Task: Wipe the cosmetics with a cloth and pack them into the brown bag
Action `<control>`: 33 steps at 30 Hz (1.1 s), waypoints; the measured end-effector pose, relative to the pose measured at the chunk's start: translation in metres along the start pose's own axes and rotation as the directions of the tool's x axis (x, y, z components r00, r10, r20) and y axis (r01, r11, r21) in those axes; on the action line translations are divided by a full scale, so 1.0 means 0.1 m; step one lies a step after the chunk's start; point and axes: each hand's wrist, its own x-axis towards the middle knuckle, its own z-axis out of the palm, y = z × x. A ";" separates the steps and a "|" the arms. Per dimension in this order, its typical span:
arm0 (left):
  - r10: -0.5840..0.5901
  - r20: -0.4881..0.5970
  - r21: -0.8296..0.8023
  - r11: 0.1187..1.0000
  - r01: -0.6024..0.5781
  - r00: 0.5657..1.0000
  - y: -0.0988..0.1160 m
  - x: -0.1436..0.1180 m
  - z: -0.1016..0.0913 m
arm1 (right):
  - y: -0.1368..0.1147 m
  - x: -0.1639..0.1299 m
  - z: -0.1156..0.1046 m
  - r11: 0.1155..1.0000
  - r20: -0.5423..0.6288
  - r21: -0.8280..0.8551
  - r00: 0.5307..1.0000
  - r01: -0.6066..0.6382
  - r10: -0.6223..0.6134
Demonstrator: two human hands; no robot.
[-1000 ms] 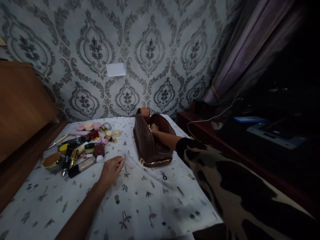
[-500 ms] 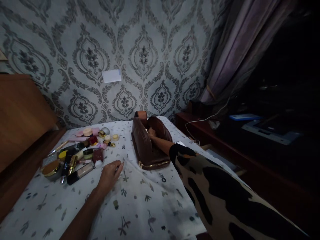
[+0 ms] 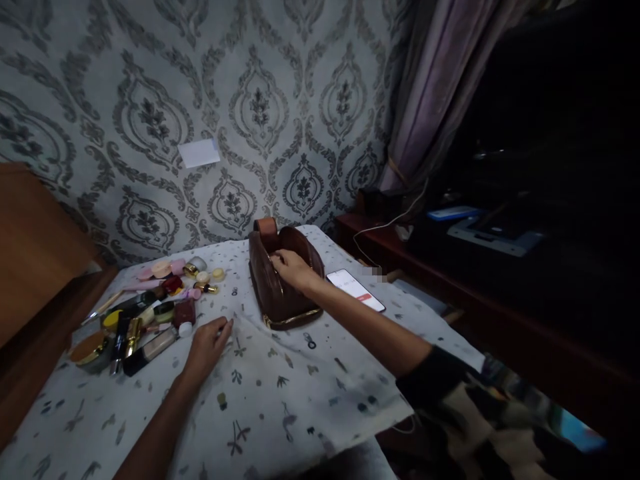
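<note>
Brown leather-look bag [image 3: 295, 308], gold zip [image 3: 294, 325], right hand [image 3: 293, 268] at arched rim, grip unclear, left hand [image 3: 206, 345] loosely parted on printed cloth [image 3: 270, 413].

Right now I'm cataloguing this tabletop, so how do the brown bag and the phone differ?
The brown bag stands upright, while the phone lies flat. The bag is bulky; the phone is slim. The bag gapes open at the top; the phone shows a lit screen. Both rest on the patterned white cloth.

Two bare hands [image 3: 204, 347] [image 3: 296, 270], one brown leather zippered bag [image 3: 293, 308]
One flat white-screened rectangular phone [image 3: 349, 283], two small round cream-coloured pots [image 3: 203, 278] [image 3: 218, 273].
</note>
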 end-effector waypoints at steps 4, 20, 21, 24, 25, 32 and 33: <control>-0.055 -0.013 -0.049 0.997 0.055 0.998 -0.01 0.01 0.00 | 0.14 -0.63 -0.08 0.853 0.146 -0.426 0.953 0.302 -0.264; -0.128 0.014 -0.073 0.989 0.129 0.992 0.00 0.04 -0.02 | 0.59 -1.09 0.07 0.593 0.176 -0.624 0.831 0.509 -0.528; -0.124 0.018 -0.070 0.990 0.125 0.992 0.00 0.04 -0.02 | 0.60 -1.10 0.06 0.586 0.183 -0.626 0.827 0.515 -0.531; -0.123 0.021 -0.068 0.990 0.124 0.992 0.01 0.04 -0.02 | 0.64 -1.14 0.05 0.573 0.191 -0.632 0.821 0.522 -0.538; -0.124 0.022 -0.073 0.989 0.126 0.992 0.01 0.04 -0.02 | 0.64 -1.15 0.04 0.571 0.189 -0.635 0.821 0.521 -0.539; -0.103 0.019 -0.110 0.988 0.105 0.994 0.00 0.04 -0.01 | 0.49 -1.29 0.04 0.563 0.120 -0.574 0.741 0.595 -0.661; -0.095 0.017 -0.114 0.989 0.096 0.995 0.00 0.04 -0.01 | 0.46 -1.31 0.06 0.561 0.122 -0.536 0.715 0.631 -0.688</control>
